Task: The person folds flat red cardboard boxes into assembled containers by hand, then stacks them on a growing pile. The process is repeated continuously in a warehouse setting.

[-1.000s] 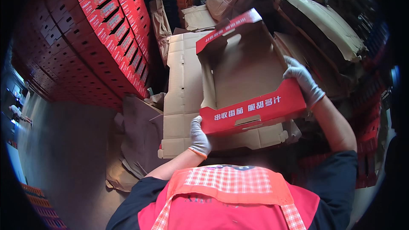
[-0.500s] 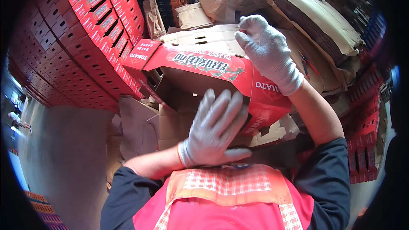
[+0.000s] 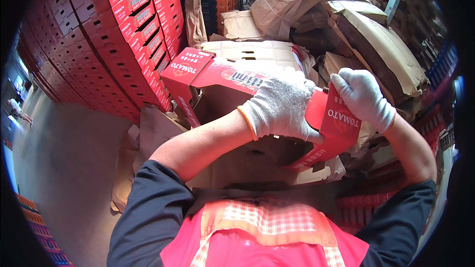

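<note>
A red cardboard carton (image 3: 217, 75) with a brown inside lies in front of me, partly folded up, printed with tomatoes. My left hand (image 3: 282, 104), in a pale knitted glove, reaches across its opening. Its fingers bend over the far wall, partly hidden, and its thumb presses near the right corner. My right hand (image 3: 363, 96), gloved alike, is closed on the upper edge of the carton's right end panel (image 3: 340, 123). The carton's left end panel (image 3: 187, 66) stands up, touched by neither hand.
Tall stacks of red cartons (image 3: 133, 24) rise at the left. Behind the carton are flat cardboard blanks (image 3: 252, 49) and paper-wrapped bundles (image 3: 297, 0). More wrapped bundles (image 3: 386, 44) lie far right. Brown paper (image 3: 161, 128) hangs at the left, beside the grey floor (image 3: 74, 158).
My left hand has moved up and right from before the opening onto the carton's wall. My right hand has come down and right onto the end panel. The view has shifted slightly.
</note>
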Tool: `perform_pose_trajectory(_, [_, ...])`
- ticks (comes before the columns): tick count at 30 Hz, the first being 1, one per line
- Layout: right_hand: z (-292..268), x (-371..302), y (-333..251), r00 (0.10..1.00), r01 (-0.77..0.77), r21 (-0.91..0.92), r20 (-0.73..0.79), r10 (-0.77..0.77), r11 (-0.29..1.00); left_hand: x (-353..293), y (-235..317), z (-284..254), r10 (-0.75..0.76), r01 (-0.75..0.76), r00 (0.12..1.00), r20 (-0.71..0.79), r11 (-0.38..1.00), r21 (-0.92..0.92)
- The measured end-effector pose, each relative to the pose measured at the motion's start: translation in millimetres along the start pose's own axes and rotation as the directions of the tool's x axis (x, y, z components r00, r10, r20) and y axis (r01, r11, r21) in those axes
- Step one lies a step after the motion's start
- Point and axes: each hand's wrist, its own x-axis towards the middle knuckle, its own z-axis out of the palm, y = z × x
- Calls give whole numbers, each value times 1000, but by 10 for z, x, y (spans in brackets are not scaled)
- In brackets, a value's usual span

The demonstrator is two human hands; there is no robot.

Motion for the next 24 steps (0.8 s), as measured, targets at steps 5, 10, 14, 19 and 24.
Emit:
perform_pose_trajectory(5, [256,351,-147,985,174,-363,63,-163,915,-46,10,84,-13,13,998,-62,1000,-7])
perform_pose_trajectory(10, [726,497,258,971,-193,424,211,111,885,-162,62,83,-13,-6,989,-150,993,-122])
perform_pose_trajectory(14, [509,533,298,926,-299,841,141,351,451,-213,-168,97,-210,-80,900,-382,782,-619])
perform_pose_trajectory(19, [-266,813,-411,790,218,55,-596,-143,974,-296,-539,160,155,-285,798,-582,948,-139])
perform_pose_trajectory(24, [200,417,-390,944,186,-626,-99,-314,757,-352,-460,194,-51,-133,876,-479,930,-342])
